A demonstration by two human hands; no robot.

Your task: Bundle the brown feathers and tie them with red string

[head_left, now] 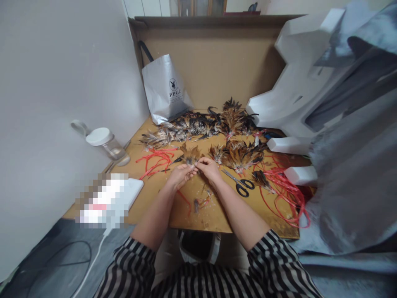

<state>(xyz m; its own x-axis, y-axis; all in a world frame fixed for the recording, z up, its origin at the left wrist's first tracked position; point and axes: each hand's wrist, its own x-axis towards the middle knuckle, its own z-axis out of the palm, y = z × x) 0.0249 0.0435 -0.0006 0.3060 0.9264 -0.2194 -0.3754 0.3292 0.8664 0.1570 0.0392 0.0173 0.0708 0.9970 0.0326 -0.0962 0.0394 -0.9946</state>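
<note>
Both hands meet over the middle of the table, pinching the base of a small bunch of brown feathers (pixel 190 154). My left hand (pixel 181 174) holds it from the left, fingers curled. From the right, my right hand (pixel 209 169) has thumb and forefinger closed on the same quill ends. The feather tips fan out away from me. Scissors (pixel 240 182) with black handles lie partly open on the table, right of my right hand. Larger bunches of brown feathers (pixel 237 156) rest just beyond them. Whether a tie runs round the quills is too small to tell.
Red plastic strips (pixel 156 159) lie at left, and a red tangle (pixel 287 190) at right. A silver bag (pixel 164 89) stands behind mixed feathers (pixel 192 126). A lidded jar (pixel 107 142) and a plugged-in phone (pixel 135 192) are at left. White foam (pixel 279 91) and grey cloth border the right.
</note>
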